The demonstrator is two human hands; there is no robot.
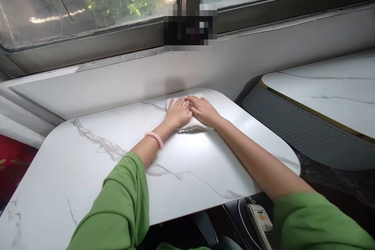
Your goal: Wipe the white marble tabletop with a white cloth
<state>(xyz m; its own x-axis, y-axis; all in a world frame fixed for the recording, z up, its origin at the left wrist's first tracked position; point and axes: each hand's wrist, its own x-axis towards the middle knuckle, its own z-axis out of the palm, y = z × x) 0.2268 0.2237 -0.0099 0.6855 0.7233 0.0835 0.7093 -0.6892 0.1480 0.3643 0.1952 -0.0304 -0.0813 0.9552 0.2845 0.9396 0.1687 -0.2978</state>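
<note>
A white cloth lies on the white marble-patterned table, close to its far edge by the wall. My left hand rests on the cloth's left part, fingers stretched out and pointing away from me. Beside it, my right hand presses on the cloth with its fingers extended, and its fingertips meet or overlap those of the left. Both palms face down, so their undersides are hidden. A pink beaded bracelet circles my left wrist.
A windowsill and sliding window run behind the table, with a pixelated patch at the centre. A second marble-patterned table stands at the right. Under the near edge is a power strip with a white cable. Something red shows at left.
</note>
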